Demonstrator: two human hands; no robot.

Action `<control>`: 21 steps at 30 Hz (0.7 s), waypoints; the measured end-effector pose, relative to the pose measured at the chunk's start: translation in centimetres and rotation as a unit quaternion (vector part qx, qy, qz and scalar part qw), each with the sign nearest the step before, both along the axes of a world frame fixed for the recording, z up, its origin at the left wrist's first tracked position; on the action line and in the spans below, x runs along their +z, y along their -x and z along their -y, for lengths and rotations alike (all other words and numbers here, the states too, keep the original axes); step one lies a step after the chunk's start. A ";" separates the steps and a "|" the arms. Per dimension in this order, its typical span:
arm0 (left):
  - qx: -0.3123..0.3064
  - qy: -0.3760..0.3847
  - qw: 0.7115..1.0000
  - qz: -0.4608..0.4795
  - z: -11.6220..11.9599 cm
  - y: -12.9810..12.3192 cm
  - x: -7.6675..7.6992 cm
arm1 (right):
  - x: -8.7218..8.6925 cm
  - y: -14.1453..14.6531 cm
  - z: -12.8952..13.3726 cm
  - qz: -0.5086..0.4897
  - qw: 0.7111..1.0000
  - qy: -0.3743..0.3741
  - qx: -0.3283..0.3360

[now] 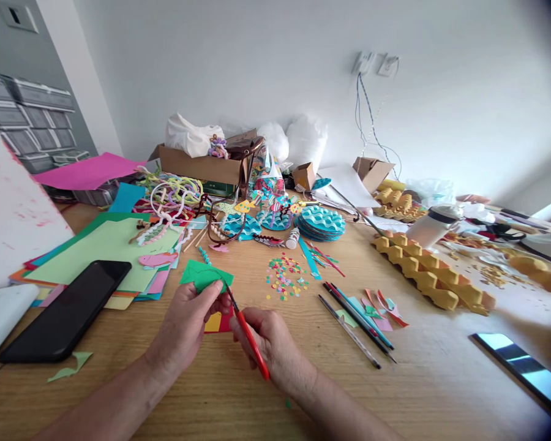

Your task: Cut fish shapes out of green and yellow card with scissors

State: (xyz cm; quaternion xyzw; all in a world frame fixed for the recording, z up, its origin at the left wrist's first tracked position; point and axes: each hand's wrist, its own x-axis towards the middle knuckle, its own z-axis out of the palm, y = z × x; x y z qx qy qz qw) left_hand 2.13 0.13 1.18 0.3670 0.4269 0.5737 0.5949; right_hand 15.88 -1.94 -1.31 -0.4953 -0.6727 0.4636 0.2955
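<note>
A piece of green paper (205, 274) with a drawn outline is pinched in my left hand (188, 315), in front of me over the wooden table (266, 398). My right hand (270, 340) grips red-handled scissors (252, 346), the blades pointing up and left against the paper's right edge. Red and yellow paper (218, 321) lies partly hidden under my hands. Just beyond them, small round confetti (285, 274) is scattered on the table. A tablet-like black phone (68, 312) and a pale green scrap (71, 367) lie left of my left hand.
Coloured paper sheets (92, 251) are stacked at left. Pencils and pens (358, 321) lie right of my right hand beside paper scraps (381, 309). Farther off are blue wavy discs (321, 222), a yellow egg-carton strip (431, 269) and a cardboard box (197, 165). Another phone (523, 367) lies at right.
</note>
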 end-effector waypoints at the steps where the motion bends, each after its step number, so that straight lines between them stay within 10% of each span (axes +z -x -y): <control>1: -0.001 0.000 1.000 0.001 0.0 0.0 0.0 | 0.0 0.0 0.0 0.000 1.000 0.000 0.001; 21: -0.004 0.031 0.998 0.053 0.1 0.0 -0.1 | -0.1 0.1 0.2 -0.022 1.000 0.020 0.001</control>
